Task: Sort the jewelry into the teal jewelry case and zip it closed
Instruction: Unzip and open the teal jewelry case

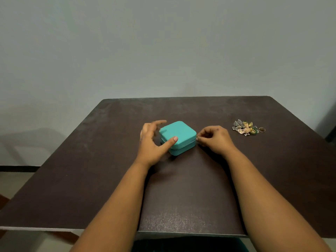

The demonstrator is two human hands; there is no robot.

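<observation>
Both forearms reach in: left hand (151, 140) spread, thumb steadying teal jewelry case (177, 137); right hand (212, 138) pinches zipper pull (197, 136) at 3 o'clock. Jewelry pile (245, 128) waits beyond.

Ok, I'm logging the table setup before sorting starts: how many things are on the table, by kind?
Teal jewelry case: 1, lid down
Heap of mixed jewelry: 1; its pieces are too tangled to count
Loose ring beside the heap: 1
Total: 3
</observation>
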